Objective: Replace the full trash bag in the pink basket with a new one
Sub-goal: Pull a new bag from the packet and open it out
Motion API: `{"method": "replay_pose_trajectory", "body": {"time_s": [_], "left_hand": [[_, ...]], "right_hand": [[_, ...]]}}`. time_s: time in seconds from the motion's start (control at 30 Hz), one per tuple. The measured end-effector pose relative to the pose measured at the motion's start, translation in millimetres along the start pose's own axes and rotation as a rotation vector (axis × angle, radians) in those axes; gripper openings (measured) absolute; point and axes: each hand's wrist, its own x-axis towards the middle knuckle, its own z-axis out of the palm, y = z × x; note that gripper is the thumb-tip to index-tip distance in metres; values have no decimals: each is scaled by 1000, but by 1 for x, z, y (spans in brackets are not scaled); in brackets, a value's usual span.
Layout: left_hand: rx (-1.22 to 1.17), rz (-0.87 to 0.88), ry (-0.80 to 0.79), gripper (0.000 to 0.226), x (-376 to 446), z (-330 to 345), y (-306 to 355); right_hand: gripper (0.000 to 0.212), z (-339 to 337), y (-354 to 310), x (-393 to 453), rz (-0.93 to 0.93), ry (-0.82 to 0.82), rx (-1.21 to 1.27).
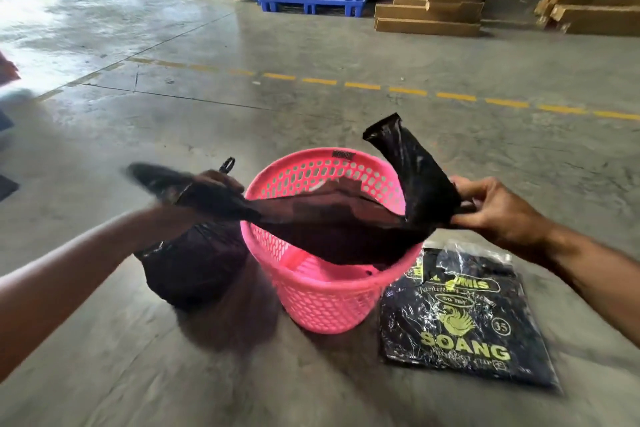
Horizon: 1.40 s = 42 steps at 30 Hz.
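- The pink basket (325, 298) stands upright on the concrete floor (311, 55), near the camera and about mid-scene; its perforated wall shows pink floor-light through, and its inside looks bare apart from the bag hanging into it.
- A new black bag (332, 222) is stretched across the basket's mouth, its middle sagging into the opening while one handle loop stands up at the right over the rim.
- The full trash bag (194, 270), dark and knotted at the top, sits on the floor touching the basket's left side (partly hidden behind the left forearm).
- A flat packet of black bags (464, 319) printed "SOANG" in yellow lies on the floor just right of the basket, its near-left corner close to the basket's foot.
- The left hand (211, 184) is closed around the bag's left end; it is motion-blurred, so finger detail cannot be told.
- The right hand (491, 204) pinches the bag's right end between thumb and curled fingers, just past the basket's right rim.
- Beyond the basket the floor lies open as far as a dashed yellow line (415, 90); stacked cardboard boxes (436, 0) and a blue pallet (311, 0) stand far off.
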Motion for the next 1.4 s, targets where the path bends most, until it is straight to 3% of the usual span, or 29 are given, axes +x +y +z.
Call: {"method": "replay_pose_trajectory", "body": {"time_s": [0.1, 0.17, 0.27, 0.37, 0.47, 0.5, 0.57, 0.67, 0.73, 0.8, 0.9, 1.0, 1.1, 1.17, 1.27, 1.4], "left_hand": [[222, 31, -82, 20, -37, -12, -29], [296, -40, -116, 31, -65, -16, -41], [136, -157, -103, 49, -93, -4, -58], [-45, -381, -165, 37, -109, 15, -72], [-207, -559, -120, 43, -114, 27, -78], [-215, -567, -94, 44, -112, 30, -79], [-158, -502, 15, 41, -107, 36, -75], [133, -202, 332, 31, -98, 39, -58], [406, 35, 417, 19, -96, 42, -34], [575, 215, 383, 17, -99, 52, -6], [684, 331, 246, 48, -102, 72, 16], [857, 372, 172, 78, -102, 89, 5], [951, 321, 178, 81, -101, 98, -10], [945, 277, 184, 71, -102, 101, -15], [833, 253, 185, 51, -103, 96, -16], [573, 198, 56, 29, -103, 76, -7]], "right_hand": [[30, 14, 27, -40, 48, 33, -10], [22, 25, 51, -58, 91, 0, -53], [9, 40, 86, -69, 140, -7, -35], [26, 43, 130, -79, 440, -20, 305], [40, 39, 159, -95, 460, -97, 375], [45, 37, 162, -96, 486, -99, 348], [35, 31, 163, -90, 551, -36, 239], [30, 5, 169, -79, 611, 266, 11], [23, -12, 153, -78, 538, 556, -61], [15, -11, 111, -76, 309, 717, -215], [3, 29, 38, -79, -105, 628, -428], [23, 88, 8, -87, -312, 410, -684], [40, 124, 27, -86, -341, 239, -986], [35, 132, 40, -83, -305, 204, -1075], [17, 123, 50, -80, -295, 241, -1011], [22, 97, 55, -85, -277, 291, -692]]}}
